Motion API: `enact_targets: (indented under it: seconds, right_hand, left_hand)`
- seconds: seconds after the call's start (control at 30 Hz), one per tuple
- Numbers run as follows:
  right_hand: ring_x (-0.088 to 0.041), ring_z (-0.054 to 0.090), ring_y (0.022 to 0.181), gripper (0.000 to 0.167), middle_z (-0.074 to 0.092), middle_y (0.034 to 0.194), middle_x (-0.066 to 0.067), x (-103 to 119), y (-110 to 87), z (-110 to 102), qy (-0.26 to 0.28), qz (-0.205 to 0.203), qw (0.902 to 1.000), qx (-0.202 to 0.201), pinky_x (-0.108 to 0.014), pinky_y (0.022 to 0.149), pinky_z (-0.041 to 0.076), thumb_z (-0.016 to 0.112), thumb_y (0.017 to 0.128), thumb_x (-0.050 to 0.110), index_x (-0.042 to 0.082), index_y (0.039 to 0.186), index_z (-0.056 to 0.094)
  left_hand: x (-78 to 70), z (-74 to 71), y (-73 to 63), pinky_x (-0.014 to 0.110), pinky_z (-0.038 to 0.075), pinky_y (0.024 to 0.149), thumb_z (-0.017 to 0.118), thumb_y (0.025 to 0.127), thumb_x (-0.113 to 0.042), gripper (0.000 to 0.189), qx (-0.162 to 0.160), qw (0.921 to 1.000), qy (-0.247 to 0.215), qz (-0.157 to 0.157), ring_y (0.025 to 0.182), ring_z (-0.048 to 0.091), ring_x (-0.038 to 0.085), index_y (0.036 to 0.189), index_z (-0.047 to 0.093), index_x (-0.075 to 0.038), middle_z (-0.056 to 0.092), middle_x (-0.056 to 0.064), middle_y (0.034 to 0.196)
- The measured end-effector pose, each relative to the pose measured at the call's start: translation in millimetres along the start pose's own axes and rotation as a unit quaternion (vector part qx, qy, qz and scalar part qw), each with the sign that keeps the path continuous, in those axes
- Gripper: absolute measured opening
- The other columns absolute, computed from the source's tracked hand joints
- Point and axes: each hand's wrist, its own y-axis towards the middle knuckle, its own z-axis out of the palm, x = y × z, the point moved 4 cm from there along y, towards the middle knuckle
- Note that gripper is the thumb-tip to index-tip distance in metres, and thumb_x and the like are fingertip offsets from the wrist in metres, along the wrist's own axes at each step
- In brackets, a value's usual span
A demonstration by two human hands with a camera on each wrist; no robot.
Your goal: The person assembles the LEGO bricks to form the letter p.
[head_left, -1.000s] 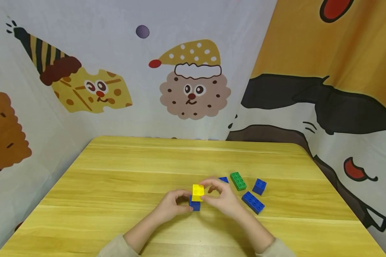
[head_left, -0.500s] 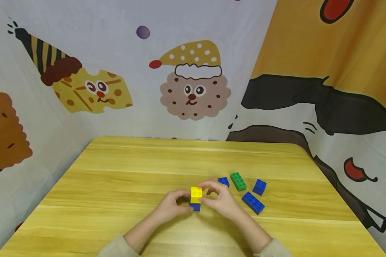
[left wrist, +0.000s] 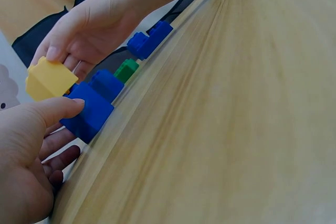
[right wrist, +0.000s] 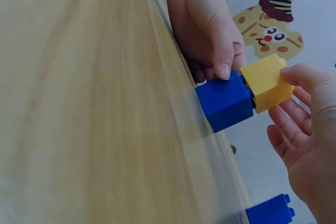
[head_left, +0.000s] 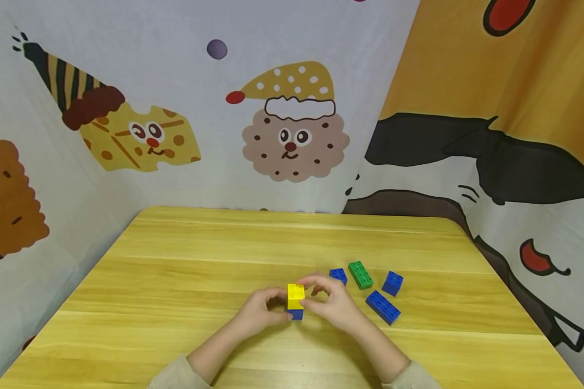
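Alignment is closer than a second ago: the yellow block [head_left: 296, 292], pinched by the right hand [head_left: 334, 303], now sits atop the blue block [right wrist: 224, 104], which the left hand [head_left: 259, 310] grips on the table [head_left: 175, 259]. Slight gap shows; joining appears incomplete.

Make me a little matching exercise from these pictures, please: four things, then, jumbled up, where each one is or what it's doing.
Things
1. left hand
2. right hand
3. yellow block
4. green brick

Where or what
A. holds the yellow block
B. lies on the table, held by nobody
C. holds the lower blue block
D. is directly above the lower blue block

Pairs: 1-C, 2-A, 3-D, 4-B
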Motion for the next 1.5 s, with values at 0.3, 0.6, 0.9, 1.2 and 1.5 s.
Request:
enact_targets:
  seconds: [0.3, 0.6, 0.9, 1.2, 1.5]
  right_hand:
    - [-0.020, 0.058, 0.097, 0.028, 0.066, 0.109, -0.007, -3, 0.7, 0, 0.008, -0.003, 1.0000, 0.004, -0.048, 0.081, 0.048, 0.071, 0.083, -0.002, 0.001, 0.110, 0.066]
    - [-0.019, 0.059, 0.098, 0.028, 0.066, 0.108, -0.012, -4, -0.4, 0, 0.019, -0.016, 0.9997, 0.003, -0.048, 0.082, 0.049, 0.071, 0.080, -0.006, -0.002, 0.108, 0.066]
    - [-0.020, 0.060, 0.098, 0.029, 0.066, 0.106, -0.011, -6, 0.7, -1, 0.023, -0.017, 0.9996, 0.009, -0.049, 0.084, 0.049, 0.071, 0.080, -0.007, -0.003, 0.108, 0.066]
    - [-0.020, 0.060, 0.096, 0.031, 0.066, 0.105, -0.010, -3, 1.7, -2, 0.015, 0.000, 0.9998, 0.017, -0.052, 0.089, 0.046, 0.072, 0.078, -0.009, -0.003, 0.107, 0.067]
    - [-0.020, 0.061, 0.096, 0.032, 0.066, 0.104, -0.002, -24, 2.6, 1, 0.004, 0.002, 0.9999, 0.016, -0.046, 0.090, 0.047, 0.074, 0.077, -0.006, 0.004, 0.107, 0.070]
  left_hand:
    - [-1.9, 0.3, -1.2, 0.043, 0.045, 0.092, 0.077, 0.080, -0.014, 0.040, 0.002, 1.0000, -0.007, 0.003, 0.105, 0.057, 0.022, 0.117, 0.064, -0.009, 0.064, 0.002, 0.114]
    - [1.4, -0.1, -1.3, 0.039, 0.046, 0.092, 0.077, 0.081, -0.017, 0.039, 0.007, 0.9999, 0.003, -0.007, 0.105, 0.057, 0.020, 0.118, 0.064, -0.010, 0.064, 0.000, 0.114]
    - [0.5, 0.1, -1.0, 0.039, 0.046, 0.092, 0.076, 0.081, -0.017, 0.039, 0.008, 1.0000, 0.000, -0.003, 0.105, 0.058, 0.021, 0.118, 0.064, -0.010, 0.064, 0.000, 0.114]
    - [-1.3, 0.4, -0.5, 0.043, 0.045, 0.093, 0.076, 0.082, -0.013, 0.039, 0.010, 0.9998, -0.018, -0.002, 0.106, 0.057, 0.022, 0.118, 0.064, -0.007, 0.064, 0.003, 0.115]
    - [-13.6, 1.1, -2.2, 0.047, 0.044, 0.093, 0.075, 0.082, -0.009, 0.036, 0.008, 1.0000, -0.004, 0.001, 0.105, 0.057, 0.024, 0.116, 0.064, -0.005, 0.065, 0.004, 0.113]
